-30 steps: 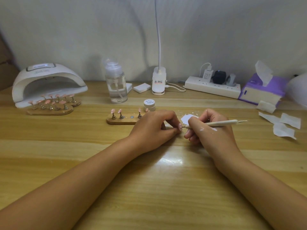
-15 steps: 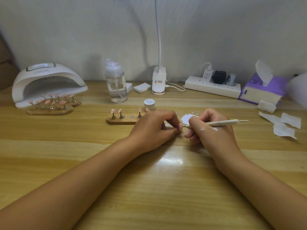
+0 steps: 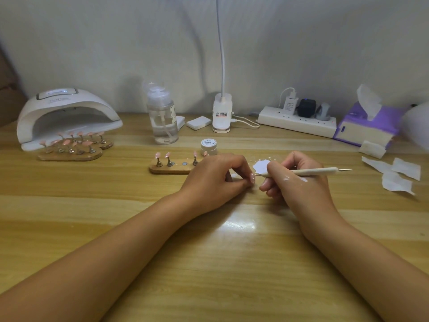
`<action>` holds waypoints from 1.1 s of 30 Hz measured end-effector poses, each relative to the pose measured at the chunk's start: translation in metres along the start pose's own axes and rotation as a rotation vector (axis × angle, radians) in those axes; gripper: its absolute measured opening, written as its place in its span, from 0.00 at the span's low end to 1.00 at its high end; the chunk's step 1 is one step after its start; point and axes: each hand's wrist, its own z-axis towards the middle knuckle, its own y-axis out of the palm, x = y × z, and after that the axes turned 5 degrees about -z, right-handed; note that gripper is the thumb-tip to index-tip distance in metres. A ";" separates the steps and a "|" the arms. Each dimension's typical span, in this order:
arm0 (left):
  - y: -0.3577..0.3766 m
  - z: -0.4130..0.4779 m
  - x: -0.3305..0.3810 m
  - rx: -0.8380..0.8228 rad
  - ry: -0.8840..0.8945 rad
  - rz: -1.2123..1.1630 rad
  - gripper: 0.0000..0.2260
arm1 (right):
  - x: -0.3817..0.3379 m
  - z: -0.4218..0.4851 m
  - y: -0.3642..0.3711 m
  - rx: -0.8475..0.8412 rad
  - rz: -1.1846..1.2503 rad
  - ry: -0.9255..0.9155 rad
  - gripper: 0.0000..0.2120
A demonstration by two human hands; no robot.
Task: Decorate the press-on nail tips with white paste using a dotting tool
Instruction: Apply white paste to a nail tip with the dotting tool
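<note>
- The left hand point(image 3: 216, 180) is rested on the surface point(image 3: 209, 263), and its fingers are curled. A small pink tip point(image 3: 252, 178) seems to be pinched at the fingertips.
- The tool point(image 3: 311, 171) is gripped like a pen by the right hand point(image 3: 299, 182). Its near end is pointed at the tip and is held just beside it. Whether the two are touching cannot be told.
- Almost nothing is changed from a second ago. Both hands are kept in the same place, and the tool is held at the same slant. If any moves are made, they are too small to be seen.
- From this it is judged that dots are being put on this one tip slowly, and that the tip is not yet done.
- A patch of white paste point(image 3: 261, 165) is spread on the surface just behind the right hand, near the jar point(image 3: 209, 146). More paste can be picked up there when it is needed.
- White smears point(image 3: 303, 179) are seen on the back of the right hand.
- On the stand point(image 3: 171, 169) behind the left hand, pink tips point(image 3: 158, 155) are held up on pegs, and one spot point(image 3: 184, 163) is left bare. The held tip is likely meant to be put back there.
- More tips are set on other stands point(image 3: 69, 155) by the lamp point(image 3: 67, 115), far to the left.
</note>
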 end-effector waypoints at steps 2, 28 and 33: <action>0.000 0.000 0.000 0.000 0.004 0.005 0.05 | 0.000 0.000 0.000 -0.002 0.006 -0.003 0.11; 0.002 -0.001 -0.003 0.014 -0.025 -0.001 0.04 | 0.001 0.001 -0.004 0.196 0.130 -0.084 0.13; 0.003 -0.002 -0.001 0.036 -0.024 0.026 0.04 | 0.003 0.004 -0.006 0.255 0.096 -0.115 0.13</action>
